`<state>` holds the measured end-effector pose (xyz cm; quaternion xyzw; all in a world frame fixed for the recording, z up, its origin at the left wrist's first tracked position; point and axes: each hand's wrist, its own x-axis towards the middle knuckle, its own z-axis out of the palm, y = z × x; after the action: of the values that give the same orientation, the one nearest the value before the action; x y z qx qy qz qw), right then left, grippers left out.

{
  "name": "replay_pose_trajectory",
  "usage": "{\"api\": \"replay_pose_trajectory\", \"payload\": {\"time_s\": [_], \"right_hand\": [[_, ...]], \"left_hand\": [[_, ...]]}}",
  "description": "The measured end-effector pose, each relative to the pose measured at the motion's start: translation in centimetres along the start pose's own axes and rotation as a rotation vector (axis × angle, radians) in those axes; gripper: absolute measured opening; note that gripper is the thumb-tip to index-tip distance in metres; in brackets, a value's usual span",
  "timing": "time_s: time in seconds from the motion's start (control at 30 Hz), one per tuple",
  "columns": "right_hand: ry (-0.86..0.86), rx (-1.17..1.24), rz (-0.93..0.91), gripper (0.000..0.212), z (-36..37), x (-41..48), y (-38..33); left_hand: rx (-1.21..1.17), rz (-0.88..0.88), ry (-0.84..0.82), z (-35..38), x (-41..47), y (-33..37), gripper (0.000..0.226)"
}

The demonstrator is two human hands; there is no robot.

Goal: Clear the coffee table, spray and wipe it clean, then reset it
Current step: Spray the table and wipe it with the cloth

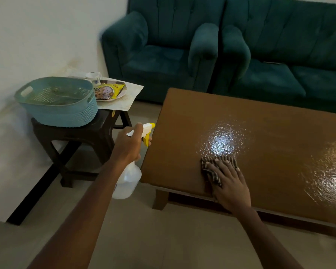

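The brown coffee table (pixel 260 117) fills the right half of the view, its top bare and wet, with droplets glinting near the middle and at the right edge. My right hand (pixel 229 183) lies flat with straight fingers on a striped brown cloth (pixel 213 171), pressing it onto the table near the front edge. My left hand (pixel 130 144) grips the neck of a white spray bottle (pixel 127 181) with a yellow trigger and nozzle, held just off the table's left end, nozzle pointing toward the tabletop.
A dark stool (pixel 81 138) left of the table carries a teal perforated basket (pixel 58 101), a placemat (pixel 128 94), a plate with a yellow snack packet (pixel 108 91) and a white mug (pixel 94 77). A teal armchair (pixel 163 51) and sofa (pixel 289 61) stand behind the table.
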<state>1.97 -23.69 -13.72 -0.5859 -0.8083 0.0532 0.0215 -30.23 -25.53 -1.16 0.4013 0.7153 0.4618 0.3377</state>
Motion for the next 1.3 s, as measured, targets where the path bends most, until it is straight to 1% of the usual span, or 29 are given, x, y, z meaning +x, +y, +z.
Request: {"api": "replay_pose_trajectory", "payload": {"time_s": [0.03, 0.1, 0.17, 0.2, 0.27, 0.33, 0.4, 0.43, 0.5, 0.57, 0.63, 0.7, 0.77, 0.87, 0.93, 0.97, 1.1, 1.2, 1.3], "right_hand": [[-0.004, 0.002, 0.04, 0.063, -0.2, 0.8, 0.3], [-0.009, 0.014, 0.133, 0.059, -0.5, 3.0, -0.3], [-0.009, 0.043, 0.216, 0.058, -0.8, 5.1, -2.1], [-0.013, 0.048, 0.229, 0.059, -0.9, 5.8, -3.4], [-0.032, 0.047, 0.172, 0.061, -0.9, 6.7, -6.2], [-0.059, 0.029, 0.057, 0.062, -0.7, 6.4, -8.2], [-0.084, 0.011, -0.069, 0.068, -0.6, 5.2, -8.8], [-0.083, 0.008, -0.127, 0.069, -0.5, 4.3, -8.5], [-0.054, 0.008, -0.209, 0.065, -0.1, 2.4, -7.0], [-0.005, 0.023, -0.223, 0.062, 0.4, 0.8, -4.5], [0.008, 0.017, -0.157, 0.062, 0.3, 0.1, -1.5], [-0.011, -0.004, -0.044, 0.062, -0.3, 0.8, 1.1], [-0.025, -0.014, 0.078, 0.064, -0.8, 2.3, 2.0], [-0.018, 0.026, 0.247, 0.061, -1.1, 5.0, -0.2], [-0.013, 0.055, 0.294, 0.063, -1.3, 6.6, -2.9], [-0.015, 0.062, 0.277, 0.064, -1.4, 7.2, -4.3], [-0.005, 0.07, 0.116, 0.077, -0.6, 7.7, -8.5], [0.002, 0.06, 0.036, 0.077, 0.0, 6.7, -8.9], [0.005, 0.047, -0.006, 0.076, 0.2, 5.9, -8.5]], "left_hand": [[-0.013, 0.01, -0.002, 0.3, -0.2, 0.4, 0.039], [-0.02, 0.06, -0.037, 1.0, -0.3, 0.7, 0.043], [-0.026, 0.069, -0.056, 1.3, -0.3, 0.9, 0.044], [-0.036, 0.065, -0.054, 1.5, -0.2, 1.0, 0.044], [-0.04, 0.071, -0.062, 1.8, -0.2, 1.0, 0.046], [-0.031, 0.087, -0.069, 2.3, 0.0, 1.0, 0.051], [-0.011, 0.085, -0.076, 2.7, 0.2, 1.1, 0.054], [-0.009, 0.083, -0.082, 2.9, 0.3, 1.1, 0.054], [-0.015, 0.08, -0.092, 3.3, 0.4, 1.2, 0.053], [-0.025, 0.085, -0.092, 3.7, 0.6, 1.3, 0.049], [-0.043, 0.086, -0.089, 4.1, 0.9, 1.2, 0.049], [-0.069, 0.084, -0.087, 4.4, 1.3, 1.2, 0.049], [-0.101, 0.087, -0.082, 4.6, 1.5, 1.2, 0.048], [-0.125, 0.13, -0.031, 4.9, 1.8, 1.3, 0.05], [-0.129, 0.187, 0.01, 5.2, 2.0, 1.6, 0.051], [-0.129, 0.21, 0.027, 5.4, 2.2, 1.8, 0.051], [-0.184, 0.272, 0.065, 6.3, 2.5, 2.2, 0.054], [-0.201, 0.327, 0.097, 7.1, 2.7, 1.8, 0.052], [-0.227, 0.332, 0.124, 7.7, 2.7, 1.1, 0.046]]}}
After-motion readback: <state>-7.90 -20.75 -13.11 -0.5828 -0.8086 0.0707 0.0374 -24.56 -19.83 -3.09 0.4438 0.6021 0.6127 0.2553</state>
